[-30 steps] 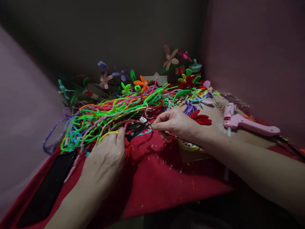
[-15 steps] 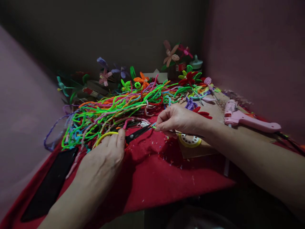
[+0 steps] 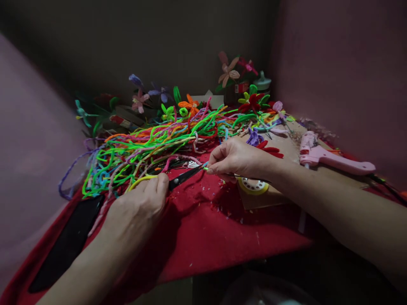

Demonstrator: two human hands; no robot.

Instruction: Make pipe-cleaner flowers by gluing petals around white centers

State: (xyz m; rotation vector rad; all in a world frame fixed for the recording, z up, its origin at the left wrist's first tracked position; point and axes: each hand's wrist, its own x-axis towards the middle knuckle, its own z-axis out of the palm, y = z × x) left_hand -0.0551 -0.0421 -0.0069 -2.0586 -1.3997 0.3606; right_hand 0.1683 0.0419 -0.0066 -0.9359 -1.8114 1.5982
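My left hand (image 3: 144, 197) is closed around the yellow handles of a pair of scissors (image 3: 181, 178), whose dark blades point right. At the blade tips, my right hand (image 3: 230, 159) pinches a short green and blue pipe cleaner (image 3: 206, 166). A thin dark stem runs beneath the right hand toward the wrist; I cannot tell whether it is joined to the pipe cleaner. White-tipped stamens (image 3: 193, 164) lie just behind the blades. Small coloured clippings are scattered on the red cloth (image 3: 203, 245) below.
A heap of colourful pipe cleaners (image 3: 152, 144) spreads behind my hands, with finished flowers (image 3: 190, 106) beyond. A pink glue gun (image 3: 337, 161) rests at right on a brown board (image 3: 286, 146). A yellow-rimmed disc (image 3: 253, 186) lies under my right wrist; a black flat object (image 3: 68, 241) is at left.
My left hand and the scissors have shifted slightly right and up, toward the pinched pipe cleaner. My right hand stays almost in place.
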